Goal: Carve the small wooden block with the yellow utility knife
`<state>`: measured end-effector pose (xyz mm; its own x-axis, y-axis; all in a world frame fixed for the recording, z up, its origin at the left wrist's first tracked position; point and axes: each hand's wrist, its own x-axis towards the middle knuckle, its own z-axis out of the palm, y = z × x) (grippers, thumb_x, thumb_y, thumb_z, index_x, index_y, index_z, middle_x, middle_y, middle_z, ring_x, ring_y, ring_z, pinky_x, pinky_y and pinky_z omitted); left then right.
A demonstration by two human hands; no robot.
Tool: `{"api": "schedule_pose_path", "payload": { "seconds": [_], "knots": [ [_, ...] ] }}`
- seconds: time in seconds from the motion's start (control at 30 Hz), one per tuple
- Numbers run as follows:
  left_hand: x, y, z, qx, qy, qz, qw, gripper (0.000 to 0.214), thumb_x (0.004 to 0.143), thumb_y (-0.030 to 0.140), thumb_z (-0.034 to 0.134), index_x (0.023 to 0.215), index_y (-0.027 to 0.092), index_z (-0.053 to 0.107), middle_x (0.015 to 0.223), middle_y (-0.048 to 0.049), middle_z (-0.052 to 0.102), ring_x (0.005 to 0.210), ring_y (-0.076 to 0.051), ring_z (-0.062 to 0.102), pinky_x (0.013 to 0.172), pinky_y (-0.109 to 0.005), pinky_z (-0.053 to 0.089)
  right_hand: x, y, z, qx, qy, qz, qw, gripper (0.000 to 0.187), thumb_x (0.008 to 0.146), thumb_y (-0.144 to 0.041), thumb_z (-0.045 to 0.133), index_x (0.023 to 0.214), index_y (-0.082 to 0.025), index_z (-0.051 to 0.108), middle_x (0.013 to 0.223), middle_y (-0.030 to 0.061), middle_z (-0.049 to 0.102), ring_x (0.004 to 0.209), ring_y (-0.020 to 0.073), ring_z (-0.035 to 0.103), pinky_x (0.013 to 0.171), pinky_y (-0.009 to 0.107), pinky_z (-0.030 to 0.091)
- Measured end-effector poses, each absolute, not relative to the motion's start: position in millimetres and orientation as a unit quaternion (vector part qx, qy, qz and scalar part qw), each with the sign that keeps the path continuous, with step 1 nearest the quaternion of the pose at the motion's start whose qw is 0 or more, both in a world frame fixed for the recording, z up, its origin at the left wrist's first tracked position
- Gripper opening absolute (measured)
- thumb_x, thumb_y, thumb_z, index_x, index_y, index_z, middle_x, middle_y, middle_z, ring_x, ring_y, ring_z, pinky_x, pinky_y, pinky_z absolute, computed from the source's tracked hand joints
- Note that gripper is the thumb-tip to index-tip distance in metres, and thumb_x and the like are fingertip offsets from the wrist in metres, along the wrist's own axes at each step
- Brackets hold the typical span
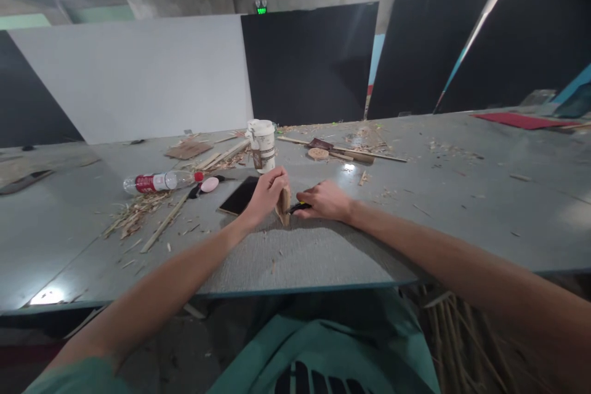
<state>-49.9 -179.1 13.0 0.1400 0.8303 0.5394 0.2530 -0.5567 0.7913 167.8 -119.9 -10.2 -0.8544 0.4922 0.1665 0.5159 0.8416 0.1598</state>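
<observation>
My left hand [270, 192] is closed round the top of a small piece of wood [283, 206], which stands on edge on the grey table. From the right, my right hand [327, 200] grips a utility knife [300, 207] with a black and yellow handle. The knife's tip end meets the lower right side of the wood; the blade itself is too small to make out. A dark flat panel [237, 197] lies just left of my left hand, partly covered by it.
White paper cups [263, 141] stand behind my hands. To the left lie a plastic bottle [157, 181], a pink oval object [209, 184], wood strips [166, 221] and shavings. A round wooden piece [318, 153] and more strips lie behind, a red sheet [521, 120] far right.
</observation>
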Motion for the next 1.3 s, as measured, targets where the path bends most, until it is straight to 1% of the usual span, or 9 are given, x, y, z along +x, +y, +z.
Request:
{"api": "schedule_pose_path", "payload": {
  "seconds": [0.2, 0.37, 0.6, 0.93, 1.03, 1.17, 1.3],
  "knots": [
    [-49, -182, 17, 0.706, 0.389, 0.531, 0.261, 0.024, 0.096, 0.027, 0.05, 0.072, 0.024, 0.051, 0.07, -0.0006, 0.061, 0.066, -0.016, 0.055, 0.062, -0.029, 0.045, 166, -119, -9, -0.223, -0.968, -0.11, 0.031, 0.038, 0.106, -0.05, 0.07, 0.126, -0.018, 0.071, 0.118, 0.0075, 0.074, 0.098, 0.0202, 0.073, 0.087, 0.041, 0.064],
    [-49, -177, 16, 0.707, 0.391, 0.526, 0.264, 0.023, 0.095, 0.025, 0.05, 0.072, 0.024, 0.049, 0.068, -0.0004, 0.061, 0.065, -0.016, 0.057, 0.063, -0.029, 0.047, 168, -116, -11, -0.201, -0.971, -0.126, 0.045, 0.037, 0.107, -0.05, 0.07, 0.125, -0.017, 0.071, 0.116, 0.0068, 0.074, 0.096, 0.0196, 0.073, 0.085, 0.04, 0.064],
    [-49, -178, 17, 0.71, 0.391, 0.524, 0.262, 0.023, 0.095, 0.026, 0.05, 0.072, 0.023, 0.049, 0.07, -0.0004, 0.061, 0.069, -0.016, 0.057, 0.068, -0.03, 0.047, 174, -110, -17, -0.183, -0.964, -0.147, 0.127, 0.038, 0.107, -0.049, 0.07, 0.128, -0.018, 0.07, 0.119, 0.0076, 0.073, 0.1, 0.0209, 0.072, 0.089, 0.042, 0.064],
    [-49, -174, 15, 0.708, 0.387, 0.526, 0.27, 0.024, 0.096, 0.025, 0.051, 0.072, 0.024, 0.051, 0.069, -0.0005, 0.061, 0.066, -0.016, 0.056, 0.064, -0.03, 0.046, 176, -109, -19, -0.214, -0.947, -0.129, 0.202, 0.036, 0.106, -0.047, 0.071, 0.128, -0.018, 0.07, 0.122, 0.0079, 0.073, 0.102, 0.0212, 0.072, 0.09, 0.043, 0.064],
    [-49, -174, 14, 0.705, 0.385, 0.528, 0.275, 0.024, 0.097, 0.027, 0.051, 0.073, 0.024, 0.051, 0.069, -0.0003, 0.062, 0.066, -0.016, 0.057, 0.063, -0.029, 0.046, 175, -110, -19, -0.219, -0.949, -0.122, 0.192, 0.035, 0.107, -0.047, 0.07, 0.126, -0.018, 0.07, 0.119, 0.0074, 0.073, 0.1, 0.0204, 0.072, 0.088, 0.042, 0.064],
    [-49, -175, 12, 0.702, 0.378, 0.531, 0.286, 0.025, 0.098, 0.028, 0.048, 0.073, 0.024, 0.051, 0.067, 0.0003, 0.061, 0.064, -0.015, 0.058, 0.062, -0.028, 0.048, 172, -114, -19, -0.22, -0.957, -0.12, 0.145, 0.035, 0.107, -0.048, 0.07, 0.124, -0.017, 0.071, 0.114, 0.0063, 0.074, 0.094, 0.0189, 0.072, 0.083, 0.039, 0.064],
    [-50, -173, 10, 0.698, 0.379, 0.54, 0.276, 0.028, 0.099, 0.028, 0.049, 0.072, 0.024, 0.048, 0.066, 0.0009, 0.059, 0.063, -0.015, 0.055, 0.061, -0.028, 0.045, 166, -118, -17, -0.212, -0.965, -0.124, 0.097, 0.036, 0.107, -0.049, 0.07, 0.124, -0.017, 0.071, 0.113, 0.0063, 0.074, 0.093, 0.0188, 0.073, 0.083, 0.039, 0.064]
  ]
}}
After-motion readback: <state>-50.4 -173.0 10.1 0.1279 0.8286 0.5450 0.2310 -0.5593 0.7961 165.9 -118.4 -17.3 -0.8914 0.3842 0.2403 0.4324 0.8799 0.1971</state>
